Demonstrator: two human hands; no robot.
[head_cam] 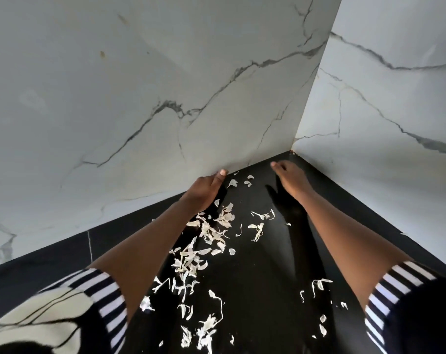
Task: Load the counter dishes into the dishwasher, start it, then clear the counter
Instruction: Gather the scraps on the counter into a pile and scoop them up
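Observation:
A glossy black counter (pixel 262 290) runs into a corner between two white marble walls. Pale dry peelings (pixel 211 231), like garlic or onion skins, lie scattered along it from the corner to the near edge. My left hand (pixel 206 187) rests on its edge on the counter close to the left wall, fingers straight and pointing at the corner, with peelings just to its right. My right hand (pixel 291 177) lies with straight fingers on the counter near the corner. Neither hand holds anything. No dishes or dishwasher are in view.
The white marble wall (pixel 140 98) stands on the left and a second marble wall (pixel 385 123) on the right, meeting at the corner (pixel 292 150). A seam (pixel 90 246) crosses the black upstand at the left. My striped sleeves fill the lower corners.

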